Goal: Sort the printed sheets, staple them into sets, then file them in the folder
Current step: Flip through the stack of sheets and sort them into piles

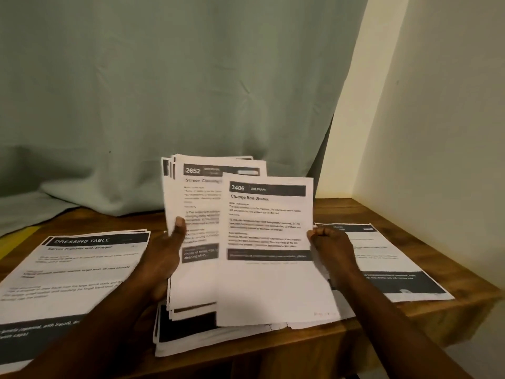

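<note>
hands (164, 255) (332, 243) pinch sheets (267, 214) (thumbs in front)

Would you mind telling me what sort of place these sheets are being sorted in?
Probably a corner of a home room rather than an office: a wooden table against a plain cream wall, a green cloth draped behind and onto it, printed sheets in piles.

Matt paper sheets (269, 242), grained wooden table (382, 313), soft cloth curtain (164, 91)

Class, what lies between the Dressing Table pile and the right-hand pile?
Head view: the middle stack, with the left hand and right hand holding pages over it.
</note>
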